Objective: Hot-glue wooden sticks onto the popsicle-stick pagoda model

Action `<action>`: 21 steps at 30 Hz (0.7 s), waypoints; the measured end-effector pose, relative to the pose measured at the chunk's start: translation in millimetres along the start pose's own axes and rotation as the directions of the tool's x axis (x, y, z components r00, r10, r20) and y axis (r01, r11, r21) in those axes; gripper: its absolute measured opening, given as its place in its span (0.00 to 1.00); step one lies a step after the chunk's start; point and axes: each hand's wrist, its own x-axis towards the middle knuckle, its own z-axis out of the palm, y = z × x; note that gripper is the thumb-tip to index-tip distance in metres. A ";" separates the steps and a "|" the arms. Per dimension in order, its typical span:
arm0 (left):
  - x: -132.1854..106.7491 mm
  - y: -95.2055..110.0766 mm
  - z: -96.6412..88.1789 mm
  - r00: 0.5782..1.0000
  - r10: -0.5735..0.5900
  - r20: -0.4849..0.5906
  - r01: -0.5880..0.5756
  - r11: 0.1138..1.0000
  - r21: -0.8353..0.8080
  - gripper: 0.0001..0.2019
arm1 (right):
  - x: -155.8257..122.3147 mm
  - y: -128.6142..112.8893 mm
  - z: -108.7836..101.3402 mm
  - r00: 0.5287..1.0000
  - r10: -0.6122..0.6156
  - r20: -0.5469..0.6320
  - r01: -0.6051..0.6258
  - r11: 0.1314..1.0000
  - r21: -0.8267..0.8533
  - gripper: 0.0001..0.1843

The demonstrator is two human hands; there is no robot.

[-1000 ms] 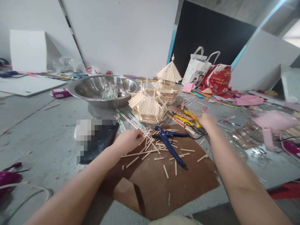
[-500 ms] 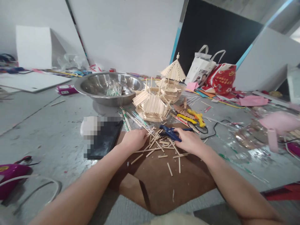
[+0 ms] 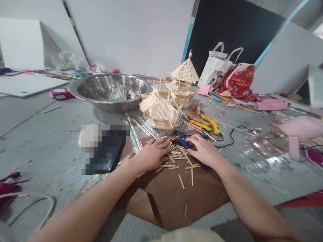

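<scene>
My left hand [image 3: 155, 154] lies palm down with its fingers spread over a scatter of short wooden sticks [image 3: 179, 155] on a brown board [image 3: 181, 205]. To its right, my right hand [image 3: 204, 148] is closed around a dark blue hand tool [image 3: 186, 144] that looks like pliers; its jaws are hard to make out. Just beyond both hands stands a model building [image 3: 164, 112] made of wooden sticks, with a taller pagoda-like model [image 3: 185, 72] with a pointed roof behind it.
A large steel basin [image 3: 101, 104] holding plastic-wrapped items stands back left. A black tablet-like device [image 3: 108, 161] lies left of the board. Yellow-handled tools [image 3: 210, 124], a pink-lidded clear jug [image 3: 270, 143] and bags [image 3: 238, 82] are to the right.
My left hand has gone from curled fingers to spread flat and moved right over the sticks. My right hand stays at the blue tool. The view has shifted slightly.
</scene>
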 end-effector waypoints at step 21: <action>-3.0 -13.8 -28.6 0.965 -0.196 0.174 0.186 0.980 0.069 0.10 | 0.2 -10.4 4.9 0.929 -0.367 0.039 0.369 0.927 -0.070 0.09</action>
